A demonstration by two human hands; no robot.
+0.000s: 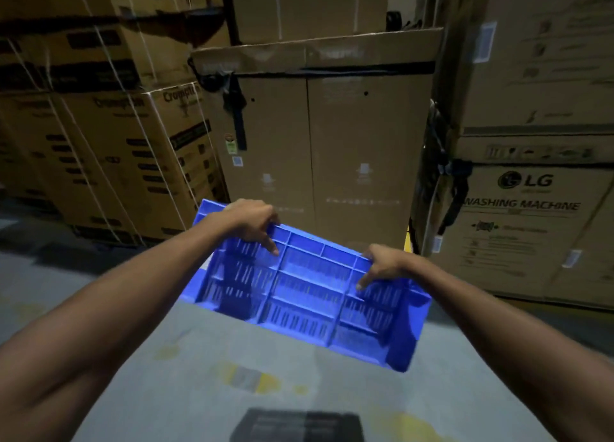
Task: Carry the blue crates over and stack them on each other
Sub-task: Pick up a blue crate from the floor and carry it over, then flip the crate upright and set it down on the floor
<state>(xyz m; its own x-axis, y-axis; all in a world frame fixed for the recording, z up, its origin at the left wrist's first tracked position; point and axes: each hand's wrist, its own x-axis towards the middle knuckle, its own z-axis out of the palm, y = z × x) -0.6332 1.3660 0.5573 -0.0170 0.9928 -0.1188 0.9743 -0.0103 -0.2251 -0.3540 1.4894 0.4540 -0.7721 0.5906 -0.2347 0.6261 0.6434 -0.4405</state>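
I hold one blue slotted plastic crate (309,288) in the air above the grey floor, tilted so its ribbed side faces me and its right end hangs lower. My left hand (252,222) grips the upper rim near the crate's left end, fingers curled over the edge. My right hand (382,265) grips the same rim further right, thumb pointing down the ribbed wall. No other blue crate is in view.
Stacked cardboard boxes (332,136) wall off the far side, with strapped cartons (116,136) at left and a washing machine box (531,229) at right. Grey concrete floor (166,358) with yellow stains lies below. A dark flat object (295,425) sits at the bottom edge.
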